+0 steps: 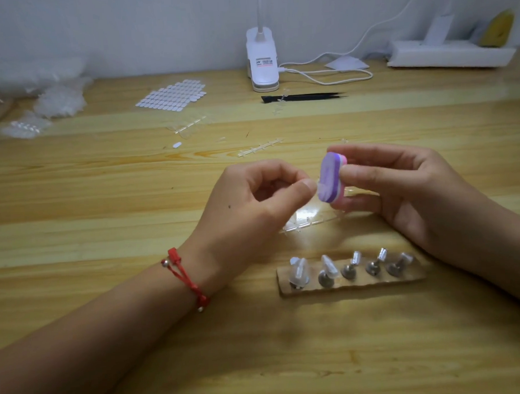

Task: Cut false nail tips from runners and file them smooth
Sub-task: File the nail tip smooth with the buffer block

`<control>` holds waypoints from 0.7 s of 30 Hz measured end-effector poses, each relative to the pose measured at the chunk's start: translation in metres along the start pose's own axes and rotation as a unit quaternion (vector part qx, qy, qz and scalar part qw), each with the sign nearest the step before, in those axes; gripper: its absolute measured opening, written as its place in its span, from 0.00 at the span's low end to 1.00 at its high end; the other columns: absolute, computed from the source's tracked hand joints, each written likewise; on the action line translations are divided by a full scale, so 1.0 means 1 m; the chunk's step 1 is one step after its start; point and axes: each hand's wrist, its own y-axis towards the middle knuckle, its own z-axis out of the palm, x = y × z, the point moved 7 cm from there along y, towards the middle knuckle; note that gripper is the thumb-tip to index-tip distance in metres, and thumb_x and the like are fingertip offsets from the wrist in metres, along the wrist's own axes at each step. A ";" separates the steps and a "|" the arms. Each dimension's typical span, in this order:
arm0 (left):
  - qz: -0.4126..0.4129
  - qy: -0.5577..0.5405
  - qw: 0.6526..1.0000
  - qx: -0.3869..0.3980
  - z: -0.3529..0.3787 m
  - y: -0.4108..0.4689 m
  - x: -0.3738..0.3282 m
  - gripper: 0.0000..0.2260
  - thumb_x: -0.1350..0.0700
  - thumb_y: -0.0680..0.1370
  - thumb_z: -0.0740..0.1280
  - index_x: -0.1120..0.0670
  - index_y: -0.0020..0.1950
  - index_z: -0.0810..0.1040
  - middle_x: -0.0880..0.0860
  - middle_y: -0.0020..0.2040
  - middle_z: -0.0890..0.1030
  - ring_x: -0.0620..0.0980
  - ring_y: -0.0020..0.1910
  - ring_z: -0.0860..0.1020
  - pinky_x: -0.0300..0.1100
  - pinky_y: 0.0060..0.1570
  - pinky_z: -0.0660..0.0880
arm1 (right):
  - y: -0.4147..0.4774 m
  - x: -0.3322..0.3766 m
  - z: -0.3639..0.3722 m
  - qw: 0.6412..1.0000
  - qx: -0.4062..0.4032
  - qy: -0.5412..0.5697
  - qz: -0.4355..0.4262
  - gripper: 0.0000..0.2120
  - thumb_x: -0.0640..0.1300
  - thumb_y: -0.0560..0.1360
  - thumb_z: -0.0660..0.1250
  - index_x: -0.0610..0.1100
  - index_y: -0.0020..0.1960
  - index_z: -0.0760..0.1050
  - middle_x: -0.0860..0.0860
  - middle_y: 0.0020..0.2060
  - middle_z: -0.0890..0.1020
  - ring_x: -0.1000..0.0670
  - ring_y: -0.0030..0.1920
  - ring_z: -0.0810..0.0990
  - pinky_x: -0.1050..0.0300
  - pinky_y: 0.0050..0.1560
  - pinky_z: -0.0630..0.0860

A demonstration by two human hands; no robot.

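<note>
Far left on my feed there's a heap of clear plastic nail tips (61,101) on the light wooden desk (101,190), then a sheet of small white oval stickers (172,96). A red cord bracelet (186,276) sits on the wrist of the left hand (252,197), whose fingers are curled, pinching a tiny clear false nail tip (320,189) between thumb and forefinger, up off the desk. The tip touches the purple face of a small oval purple-and-pink file block (330,178). Below that a clear plastic runner (308,221) lies on the desk, and nearer me there's a wooden strip with five metal stands (347,282), the two leftmost topped with clear tips. The right hand (402,186) grips the block, thumb in front, fingers behind.
</note>
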 end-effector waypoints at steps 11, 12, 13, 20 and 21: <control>0.003 -0.003 1.000 -0.015 -0.004 0.001 0.001 0.07 0.61 0.75 0.69 0.55 0.36 0.79 0.56 0.30 0.67 0.42 0.26 0.64 0.30 0.27 0.63 | -0.002 -0.003 0.006 0.997 0.037 -0.061 0.008 0.15 0.45 0.62 0.76 0.49 0.49 0.86 0.46 0.42 0.86 0.48 0.42 0.86 0.59 0.43 0.81; 0.002 0.000 1.000 -0.012 -0.003 0.001 0.001 0.07 0.61 0.75 0.69 0.55 0.36 0.79 0.57 0.30 0.67 0.43 0.26 0.64 0.30 0.27 0.63 | -0.002 -0.003 0.006 0.997 0.038 -0.065 0.006 0.15 0.44 0.62 0.77 0.49 0.49 0.86 0.45 0.42 0.86 0.48 0.42 0.86 0.58 0.43 0.81; 0.003 0.007 1.000 -0.003 -0.001 0.001 0.001 0.07 0.61 0.75 0.69 0.55 0.37 0.79 0.57 0.30 0.67 0.43 0.26 0.64 0.30 0.27 0.63 | -0.001 -0.003 0.004 0.998 0.027 -0.049 0.000 0.15 0.43 0.61 0.77 0.48 0.48 0.86 0.46 0.42 0.86 0.49 0.41 0.86 0.59 0.43 0.81; 0.008 0.004 1.000 -0.005 -0.002 0.001 0.001 0.06 0.62 0.75 0.68 0.57 0.37 0.79 0.58 0.30 0.67 0.43 0.25 0.64 0.30 0.26 0.62 | -0.002 -0.003 0.005 0.998 0.031 -0.048 -0.001 0.15 0.45 0.62 0.75 0.48 0.49 0.86 0.46 0.42 0.86 0.49 0.41 0.86 0.59 0.43 0.81; 0.007 0.009 1.000 0.006 0.000 0.001 0.001 0.06 0.61 0.75 0.69 0.57 0.38 0.79 0.58 0.30 0.68 0.44 0.26 0.64 0.30 0.26 0.63 | -0.001 -0.002 0.002 0.999 0.015 -0.029 -0.005 0.15 0.44 0.62 0.74 0.47 0.48 0.86 0.47 0.41 0.86 0.49 0.41 0.85 0.60 0.42 0.81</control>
